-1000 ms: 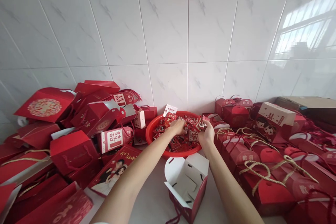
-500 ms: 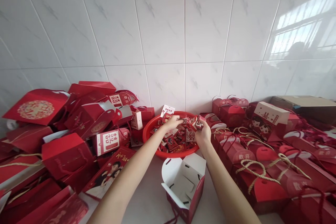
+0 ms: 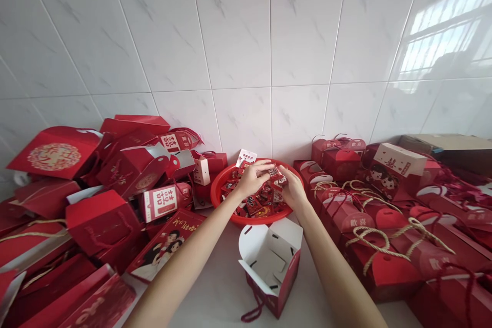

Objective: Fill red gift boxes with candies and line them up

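A red basin [image 3: 255, 221] full of small red wrapped packets stands against the tiled wall. Over its middle, my left hand [image 3: 253, 178] has its fingers stretched towards the right, close to the packets between both hands. My right hand [image 3: 294, 188], over the basin's right side, is closed on red packets [image 3: 277, 174]. Nearer to me stands an open box [image 3: 271, 261], red outside and white inside, with its flaps up and a dark red cord hanging at its front left. A white-topped packet [image 3: 246, 157] leans at the basin's back rim.
Red boxes [image 3: 103, 223] lie heaped on the left, with a flat picture box [image 3: 165, 246] beside my left forearm. Closed red boxes with rope handles [image 3: 395, 271] stand in rows on the right. A brown carton [image 3: 446, 142] lies at the back right.
My left hand has moved slightly right, and its fingers have spread. My right hand has shifted a little left, bringing the two hands closer together. The view has tilted slightly.
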{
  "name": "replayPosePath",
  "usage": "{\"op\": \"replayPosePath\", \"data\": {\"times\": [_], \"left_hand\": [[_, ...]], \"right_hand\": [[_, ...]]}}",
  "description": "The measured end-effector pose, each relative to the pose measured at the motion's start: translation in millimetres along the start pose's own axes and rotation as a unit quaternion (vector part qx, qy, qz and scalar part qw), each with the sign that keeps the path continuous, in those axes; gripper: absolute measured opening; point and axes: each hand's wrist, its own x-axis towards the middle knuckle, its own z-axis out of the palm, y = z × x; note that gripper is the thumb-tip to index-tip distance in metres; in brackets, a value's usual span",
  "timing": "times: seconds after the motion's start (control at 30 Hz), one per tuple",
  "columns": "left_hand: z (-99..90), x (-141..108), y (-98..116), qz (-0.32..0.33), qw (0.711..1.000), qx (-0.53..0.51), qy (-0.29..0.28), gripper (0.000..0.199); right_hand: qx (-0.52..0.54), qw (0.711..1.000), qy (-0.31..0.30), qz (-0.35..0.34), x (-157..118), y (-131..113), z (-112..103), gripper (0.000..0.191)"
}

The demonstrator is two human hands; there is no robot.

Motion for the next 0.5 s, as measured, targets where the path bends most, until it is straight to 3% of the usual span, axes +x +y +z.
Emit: {"op": "replayPosePath", "data": {"times": [0.1, 0.27, 0.37, 0.5], "left_hand": [[0.2, -2, 4, 0.003, 0.999, 0.028, -0.017, 0.037], [-2.9, 1, -1, -0.019, 0.980, 0.184, -0.071, 0.047], [-1.8, 5, -10, -0.057, 0.958, 0.235, -0.154, 0.034], [14.2, 14, -23, -0.112, 0.894, 0.325, -0.286, 0.018]], "right_hand": [[-0.014, 1.000, -0.006, -0.027, -4, -1, 2, 0.028], [-0.003, 0.995, 0.055, -0.089, -5, -2, 2, 0.028], [-0.007, 0.992, 0.077, -0.100, -4, -2, 1, 0.031], [-0.007, 0.991, 0.081, -0.102, -2, -1, -1, 0.036]]}}
